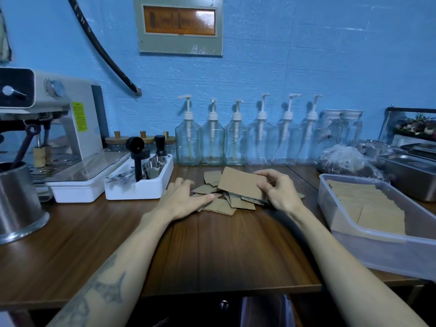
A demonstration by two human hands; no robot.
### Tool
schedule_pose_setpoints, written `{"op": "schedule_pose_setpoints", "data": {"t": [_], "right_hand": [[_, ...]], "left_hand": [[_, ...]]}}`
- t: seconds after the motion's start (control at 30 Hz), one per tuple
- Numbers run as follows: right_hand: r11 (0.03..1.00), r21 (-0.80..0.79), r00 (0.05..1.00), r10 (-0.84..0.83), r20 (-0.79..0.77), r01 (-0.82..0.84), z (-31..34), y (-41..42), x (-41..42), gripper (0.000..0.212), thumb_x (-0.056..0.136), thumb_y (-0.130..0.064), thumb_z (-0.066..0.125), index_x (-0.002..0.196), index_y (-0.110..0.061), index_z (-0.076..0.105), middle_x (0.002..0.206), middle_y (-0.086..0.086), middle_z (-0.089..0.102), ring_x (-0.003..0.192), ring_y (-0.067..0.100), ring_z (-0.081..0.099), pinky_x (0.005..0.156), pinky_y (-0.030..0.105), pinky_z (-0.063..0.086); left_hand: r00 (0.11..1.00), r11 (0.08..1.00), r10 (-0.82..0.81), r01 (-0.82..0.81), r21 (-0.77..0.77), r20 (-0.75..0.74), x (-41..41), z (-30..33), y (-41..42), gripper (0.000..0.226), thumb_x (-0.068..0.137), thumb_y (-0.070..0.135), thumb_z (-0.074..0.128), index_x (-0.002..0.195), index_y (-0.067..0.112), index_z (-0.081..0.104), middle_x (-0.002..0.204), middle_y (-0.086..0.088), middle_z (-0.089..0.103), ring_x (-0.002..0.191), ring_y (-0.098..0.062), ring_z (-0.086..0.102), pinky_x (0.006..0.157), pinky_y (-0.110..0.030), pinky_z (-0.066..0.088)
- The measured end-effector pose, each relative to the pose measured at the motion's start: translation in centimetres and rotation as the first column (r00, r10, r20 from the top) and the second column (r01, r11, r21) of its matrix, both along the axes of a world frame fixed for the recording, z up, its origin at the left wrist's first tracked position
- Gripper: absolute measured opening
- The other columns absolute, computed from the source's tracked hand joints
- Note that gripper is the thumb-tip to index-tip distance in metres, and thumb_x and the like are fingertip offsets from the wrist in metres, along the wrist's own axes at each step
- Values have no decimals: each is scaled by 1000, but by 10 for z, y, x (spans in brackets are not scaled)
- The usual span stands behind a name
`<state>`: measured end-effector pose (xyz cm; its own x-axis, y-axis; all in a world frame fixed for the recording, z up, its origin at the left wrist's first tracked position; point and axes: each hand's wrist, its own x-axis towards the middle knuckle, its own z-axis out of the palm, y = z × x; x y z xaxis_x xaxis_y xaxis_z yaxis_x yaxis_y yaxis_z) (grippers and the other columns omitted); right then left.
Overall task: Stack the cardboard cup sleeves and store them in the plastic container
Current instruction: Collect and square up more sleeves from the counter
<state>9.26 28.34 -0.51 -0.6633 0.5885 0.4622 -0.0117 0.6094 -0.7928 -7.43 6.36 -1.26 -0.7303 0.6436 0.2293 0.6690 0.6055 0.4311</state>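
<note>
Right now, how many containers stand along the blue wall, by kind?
Clear pump bottles: 6
Clear capped bottles without pumps: 2
Small jars with wooden lids: 3
Total: 11

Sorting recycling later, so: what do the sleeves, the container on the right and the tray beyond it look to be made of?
Sleeves: matte brown corrugated cardboard; fluted edges show. Container: frosted translucent plastic; the stacked sleeves show through its wall. Tray: likely stainless steel, with a brushed grey sheen and reflections.
</note>
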Motion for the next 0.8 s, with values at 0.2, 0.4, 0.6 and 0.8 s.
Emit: {"op": "schedule_pose_setpoints", "data": {"t": [0.2, 0.4, 0.6, 0.8], "right_hand": [[1000, 22, 997, 13, 78, -15, -4, -6, 2, 20, 95, -14, 63, 107, -28, 70, 99, 1, 70, 91, 21, 64, 83, 41, 56], [1000, 22, 997, -2, 73, 0, -3, -5, 4, 20, 96, -16, 62, 107, -31, 69, 99, 5, 69, 80, 19, 60, 54, 23, 49], [1000, -22, 1000, -1, 22, 2, -3, -3, 2, 24, 95, -10, 62, 101, -32, 68, 90, 2, 67, 66, 14, 56, 61, 28, 53], [998, -67, 1000, -5, -20, 4, -4, 1, 1, 24, 95, -6, 60, 103, -28, 68, 83, -10, 65, 72, 13, 56, 68, 26, 49]], "left_hand": [[998, 986, 62, -64, -154, -16, 2, -6, 1, 86, 79, 80, 47, 142, 22, 46, 142, -4, 38, 135, -24, 36, 108, -43, 32], [997, 995, 52, -47, -83, 59, -1, -3, -1, 73, 77, 70, 61, 133, 23, 53, 136, -2, 42, 130, -21, 40, 107, -40, 36], [985, 996, -91, 89, 16, 147, 1, 3, -5, 72, 65, 60, 81, 125, 29, 56, 123, 1, 45, 121, -20, 45, 107, -42, 40], [947, 953, -262, 224, 203, 188, -2, 6, -6, 61, 66, 27, 90, 115, 32, 55, 118, 3, 57, 113, -21, 54, 103, -41, 45]]}}
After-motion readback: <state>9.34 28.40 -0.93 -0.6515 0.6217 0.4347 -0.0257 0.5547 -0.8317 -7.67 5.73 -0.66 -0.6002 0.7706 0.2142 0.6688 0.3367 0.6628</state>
